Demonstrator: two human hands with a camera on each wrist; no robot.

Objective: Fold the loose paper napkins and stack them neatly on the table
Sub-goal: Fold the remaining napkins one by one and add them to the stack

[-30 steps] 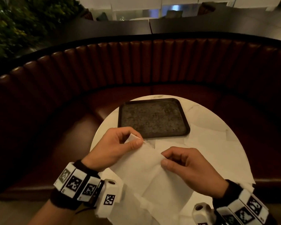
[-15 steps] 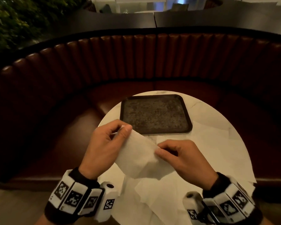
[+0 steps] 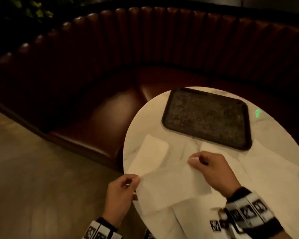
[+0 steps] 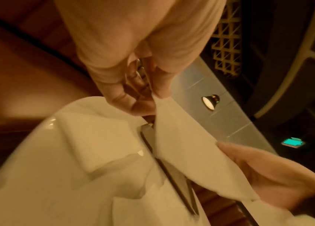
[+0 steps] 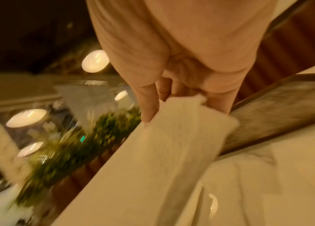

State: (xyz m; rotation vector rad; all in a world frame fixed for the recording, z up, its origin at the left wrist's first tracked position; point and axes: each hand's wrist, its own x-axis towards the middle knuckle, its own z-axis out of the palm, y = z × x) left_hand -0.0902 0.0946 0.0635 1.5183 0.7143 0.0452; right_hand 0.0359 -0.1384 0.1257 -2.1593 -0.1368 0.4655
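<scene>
Both hands now farther apart than before, left hand (image 3: 121, 192) pinching one napkin (image 3: 169, 185) corner at lower centre, right hand (image 3: 212, 169) pinching the opposite corner, folded napkin (image 3: 152, 152) on table (image 3: 145, 118) beyond, tray (image 3: 205, 118) upper right.

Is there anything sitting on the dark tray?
No, the dark tray on the round table shows only its own speckled surface, and the napkins lie outside its rim.
</scene>
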